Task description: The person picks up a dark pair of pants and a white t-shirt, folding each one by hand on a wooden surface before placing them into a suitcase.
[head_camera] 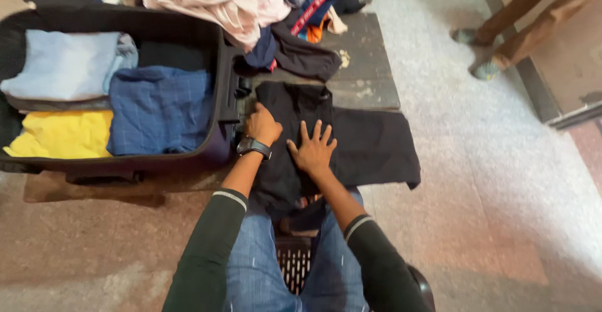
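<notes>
Both hands on the black garment (370,146) spread over my knees: left hand (262,126) curled, knuckles down near its collar; right hand (313,149) flat, fingers splayed, mid-cloth. Beside my left: open suitcase (221,86) holding a blue shirt (160,110) and yellow shirt (63,134).

Left hand (262,125) curled, right hand (313,149) flat with fingers spread.

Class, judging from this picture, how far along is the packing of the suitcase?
Done: folded yellow, blue checked and pale blue garments lie in the open black suitcase. In hand: left hand and right hand press a black garment flat. Left: the unfolded clothes pile behind.
</notes>
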